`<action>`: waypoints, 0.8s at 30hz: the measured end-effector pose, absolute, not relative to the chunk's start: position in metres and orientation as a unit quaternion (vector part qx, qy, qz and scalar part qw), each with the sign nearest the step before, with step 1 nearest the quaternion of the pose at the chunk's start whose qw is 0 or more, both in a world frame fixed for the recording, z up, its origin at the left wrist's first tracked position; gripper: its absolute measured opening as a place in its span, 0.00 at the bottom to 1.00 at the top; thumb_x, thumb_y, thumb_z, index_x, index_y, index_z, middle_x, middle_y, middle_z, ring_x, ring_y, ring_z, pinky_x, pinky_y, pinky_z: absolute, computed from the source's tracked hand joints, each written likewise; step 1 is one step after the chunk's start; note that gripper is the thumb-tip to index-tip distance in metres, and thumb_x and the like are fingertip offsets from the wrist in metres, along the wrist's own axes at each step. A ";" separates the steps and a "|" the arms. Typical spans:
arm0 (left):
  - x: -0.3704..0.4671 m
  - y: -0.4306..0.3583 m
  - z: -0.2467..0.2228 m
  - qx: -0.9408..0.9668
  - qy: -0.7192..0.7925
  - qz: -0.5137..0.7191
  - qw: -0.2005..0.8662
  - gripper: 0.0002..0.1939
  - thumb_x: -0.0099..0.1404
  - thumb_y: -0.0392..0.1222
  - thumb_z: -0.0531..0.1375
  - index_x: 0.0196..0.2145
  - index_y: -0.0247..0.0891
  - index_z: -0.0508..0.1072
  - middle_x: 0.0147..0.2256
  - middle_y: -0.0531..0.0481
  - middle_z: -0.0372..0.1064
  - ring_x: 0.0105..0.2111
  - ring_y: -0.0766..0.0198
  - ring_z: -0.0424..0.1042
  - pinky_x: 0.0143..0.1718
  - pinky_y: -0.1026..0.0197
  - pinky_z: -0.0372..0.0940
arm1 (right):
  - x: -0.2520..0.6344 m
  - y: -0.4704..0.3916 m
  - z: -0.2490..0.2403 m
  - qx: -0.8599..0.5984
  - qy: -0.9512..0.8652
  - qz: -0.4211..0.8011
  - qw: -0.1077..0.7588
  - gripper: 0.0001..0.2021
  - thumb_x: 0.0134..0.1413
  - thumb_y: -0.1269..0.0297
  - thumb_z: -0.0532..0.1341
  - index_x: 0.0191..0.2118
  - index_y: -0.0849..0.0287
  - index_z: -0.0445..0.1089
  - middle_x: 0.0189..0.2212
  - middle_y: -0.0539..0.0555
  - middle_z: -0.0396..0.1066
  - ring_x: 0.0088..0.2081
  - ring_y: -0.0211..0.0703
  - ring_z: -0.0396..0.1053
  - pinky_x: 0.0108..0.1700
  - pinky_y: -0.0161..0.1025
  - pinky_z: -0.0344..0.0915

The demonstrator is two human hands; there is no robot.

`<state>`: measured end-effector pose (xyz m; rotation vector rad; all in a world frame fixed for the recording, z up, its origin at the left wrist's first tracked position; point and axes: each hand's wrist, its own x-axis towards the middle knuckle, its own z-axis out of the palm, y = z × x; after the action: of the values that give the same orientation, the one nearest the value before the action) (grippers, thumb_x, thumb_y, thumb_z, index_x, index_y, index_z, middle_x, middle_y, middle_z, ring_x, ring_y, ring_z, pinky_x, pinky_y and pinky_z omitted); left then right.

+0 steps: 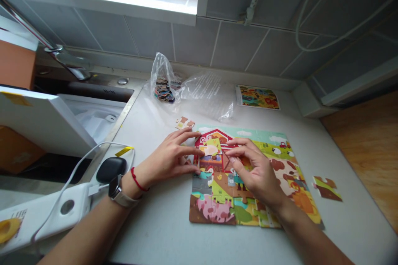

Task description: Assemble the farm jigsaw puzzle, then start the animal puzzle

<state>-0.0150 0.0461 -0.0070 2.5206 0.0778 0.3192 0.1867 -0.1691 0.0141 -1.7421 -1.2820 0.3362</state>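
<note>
A farm jigsaw puzzle [222, 192] lies flat on the white counter, largely joined, with a red barn, a pink pig and a cow. On top of the barn rests a loose puzzle piece [212, 148] with a yellow-green and cream print. My left hand [178, 151] has its fingers spread at the puzzle's left edge, index fingertip by the loose piece. Bent over the barn's right side, my right hand [255, 167] has its fingertips on or just above the puzzle, with nothing visible between them. It hides part of the picture.
Loose pieces lie at the upper left [185, 122] and right [328, 188] of the puzzle. Behind are a clear plastic bag [164, 83] of pieces and a picture card [258, 97]. A sink, a faucet [66, 60] and a white power strip [46, 211] are left.
</note>
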 end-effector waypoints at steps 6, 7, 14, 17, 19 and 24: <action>-0.015 0.044 -0.004 0.949 0.032 0.121 0.289 0.18 0.68 0.55 0.71 0.54 0.54 0.82 0.69 0.45 0.65 0.71 0.39 0.60 0.67 0.30 0.64 | 0.184 -0.170 0.001 -0.729 -0.617 0.097 0.282 0.23 0.68 0.55 0.65 0.66 0.48 0.73 0.73 0.58 0.63 0.76 0.65 0.54 0.72 0.72 0.59; -0.015 0.044 -0.004 0.949 0.032 0.119 0.290 0.17 0.69 0.54 0.70 0.54 0.53 0.82 0.68 0.45 0.65 0.71 0.40 0.60 0.67 0.30 0.64 | 0.184 -0.170 0.000 -0.725 -0.629 0.098 0.261 0.25 0.68 0.54 0.66 0.68 0.48 0.71 0.74 0.58 0.62 0.76 0.66 0.53 0.72 0.73 0.59; -0.015 0.043 -0.003 0.945 0.040 0.127 0.299 0.13 0.75 0.47 0.65 0.55 0.50 0.81 0.67 0.45 0.67 0.71 0.42 0.60 0.69 0.32 0.63 | 0.187 -0.169 0.006 -0.710 -0.641 0.078 0.282 0.18 0.68 0.59 0.67 0.60 0.53 0.77 0.55 0.61 0.77 0.61 0.60 0.71 0.65 0.65 0.69; -0.016 0.044 -0.003 0.944 0.036 0.120 0.304 0.14 0.74 0.46 0.66 0.56 0.51 0.80 0.68 0.45 0.66 0.71 0.41 0.59 0.69 0.32 0.62 | 0.187 -0.169 0.008 -0.715 -0.634 0.088 0.280 0.19 0.66 0.57 0.68 0.59 0.54 0.77 0.50 0.60 0.77 0.54 0.57 0.73 0.59 0.60 0.73; -0.017 0.045 -0.001 0.945 0.032 0.108 0.306 0.15 0.74 0.48 0.67 0.56 0.51 0.80 0.69 0.45 0.65 0.72 0.41 0.58 0.70 0.31 0.60 | 0.187 -0.170 0.008 -0.717 -0.638 0.093 0.266 0.21 0.65 0.55 0.69 0.60 0.56 0.77 0.48 0.61 0.77 0.52 0.58 0.73 0.58 0.60 0.74; -0.017 0.046 0.003 0.948 0.029 0.094 0.303 0.16 0.74 0.47 0.66 0.58 0.50 0.79 0.70 0.45 0.64 0.73 0.42 0.57 0.71 0.31 0.59 | 0.188 -0.171 0.011 -0.706 -0.650 0.104 0.261 0.16 0.71 0.60 0.63 0.59 0.57 0.78 0.47 0.61 0.77 0.51 0.55 0.74 0.56 0.59 0.74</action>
<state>-0.0169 0.0456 0.0035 2.5121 0.0779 0.2501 0.1883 -0.1710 0.0110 -1.9120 -1.7601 0.2809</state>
